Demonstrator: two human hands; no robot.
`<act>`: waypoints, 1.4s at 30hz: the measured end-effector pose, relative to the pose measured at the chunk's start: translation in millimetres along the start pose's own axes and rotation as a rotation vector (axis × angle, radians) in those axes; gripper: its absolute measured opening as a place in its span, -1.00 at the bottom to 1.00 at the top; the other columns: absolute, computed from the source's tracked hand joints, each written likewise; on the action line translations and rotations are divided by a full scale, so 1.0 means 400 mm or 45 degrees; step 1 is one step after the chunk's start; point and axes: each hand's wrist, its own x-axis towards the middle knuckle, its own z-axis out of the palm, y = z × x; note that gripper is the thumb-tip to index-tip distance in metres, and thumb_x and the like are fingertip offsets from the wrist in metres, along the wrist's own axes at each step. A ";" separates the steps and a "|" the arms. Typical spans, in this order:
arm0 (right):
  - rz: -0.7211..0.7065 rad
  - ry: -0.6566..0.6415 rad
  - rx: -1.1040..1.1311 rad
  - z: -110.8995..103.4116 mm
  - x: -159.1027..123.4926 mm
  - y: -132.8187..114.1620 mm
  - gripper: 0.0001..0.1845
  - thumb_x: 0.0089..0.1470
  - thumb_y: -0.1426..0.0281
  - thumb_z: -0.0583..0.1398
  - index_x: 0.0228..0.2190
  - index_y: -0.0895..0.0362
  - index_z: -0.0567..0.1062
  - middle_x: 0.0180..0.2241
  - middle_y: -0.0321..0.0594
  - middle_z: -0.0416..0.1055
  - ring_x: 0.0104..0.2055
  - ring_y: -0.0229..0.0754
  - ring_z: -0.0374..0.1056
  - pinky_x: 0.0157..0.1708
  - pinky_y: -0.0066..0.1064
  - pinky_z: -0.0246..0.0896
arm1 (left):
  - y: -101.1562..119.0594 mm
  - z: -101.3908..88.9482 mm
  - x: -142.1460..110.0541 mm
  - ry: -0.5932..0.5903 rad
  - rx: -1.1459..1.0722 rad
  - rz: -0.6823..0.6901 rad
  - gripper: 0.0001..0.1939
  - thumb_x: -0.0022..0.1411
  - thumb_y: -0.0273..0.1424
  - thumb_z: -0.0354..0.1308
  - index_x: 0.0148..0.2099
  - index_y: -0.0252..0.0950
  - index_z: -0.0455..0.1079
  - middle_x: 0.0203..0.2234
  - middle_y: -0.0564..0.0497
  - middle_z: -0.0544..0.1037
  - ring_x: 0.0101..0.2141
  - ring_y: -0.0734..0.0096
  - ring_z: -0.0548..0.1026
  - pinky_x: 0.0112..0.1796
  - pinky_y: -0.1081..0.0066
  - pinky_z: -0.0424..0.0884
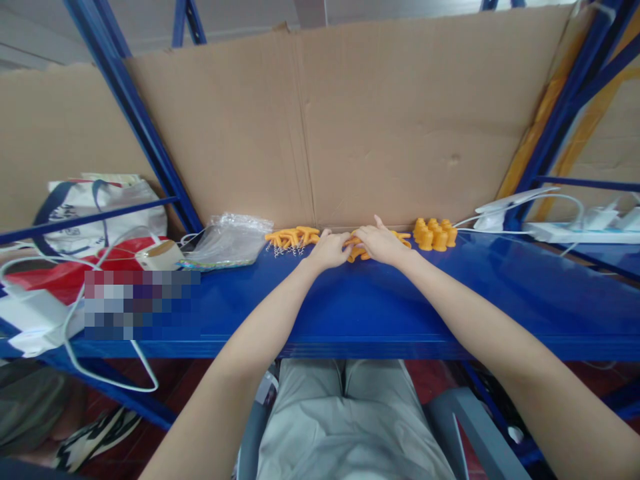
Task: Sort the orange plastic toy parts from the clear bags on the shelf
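Observation:
My left hand [331,250] and my right hand [379,243] meet near the back of the blue shelf, fingers closed around an orange plastic piece [352,256]. One finger of the right hand sticks up. More orange pieces [403,236] show behind the right hand, partly covered by it. To the left of my left hand lies a row of corkscrews [293,237] with orange handles, their metal spirals pointing toward me. Several orange bell-shaped pieces [435,235] stand upright in a tight group on the right.
A clear plastic bag [230,241] lies left of the corkscrews. White cables, a charger [33,313], a red bag [95,263] and a white tote [110,213] crowd the left. Cardboard [380,120] walls the back; a power strip [575,232] sits right. Another person's shoe [95,437] shows below.

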 end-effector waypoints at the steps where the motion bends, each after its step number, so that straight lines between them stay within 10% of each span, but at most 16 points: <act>1: -0.006 0.011 -0.026 -0.003 0.001 0.000 -0.78 0.16 0.56 0.11 -0.14 0.19 0.43 -0.15 -0.02 0.50 -0.03 0.00 0.41 0.27 0.11 -0.17 | 0.000 0.001 0.001 0.010 -0.015 -0.006 -0.82 0.26 -0.45 0.00 -0.22 -0.29 0.44 -0.34 -0.07 0.63 -0.27 0.19 0.58 -0.11 0.23 0.25; 26: 0.031 0.064 -0.099 -0.008 -0.007 0.029 -0.74 0.10 0.62 0.06 -0.18 0.16 0.38 -0.23 -0.09 0.46 -0.10 -0.02 0.36 0.25 0.10 -0.14 | -0.007 0.000 -0.004 0.016 0.023 -0.013 -0.71 0.40 -0.32 -0.07 -0.17 -0.30 0.46 -0.33 -0.09 0.63 -0.22 0.20 0.57 -0.12 0.27 0.25; 42: 1.067 0.883 0.193 -0.023 -0.116 0.293 -0.73 0.14 0.36 0.09 -0.11 0.19 0.35 -0.05 0.09 0.35 0.09 0.10 0.23 0.17 0.07 -0.01 | -0.035 -0.019 -0.018 -0.041 0.108 -0.191 -0.69 0.39 -0.29 -0.03 -0.21 -0.30 0.51 -0.33 -0.11 0.65 -0.24 0.18 0.59 -0.12 0.30 0.33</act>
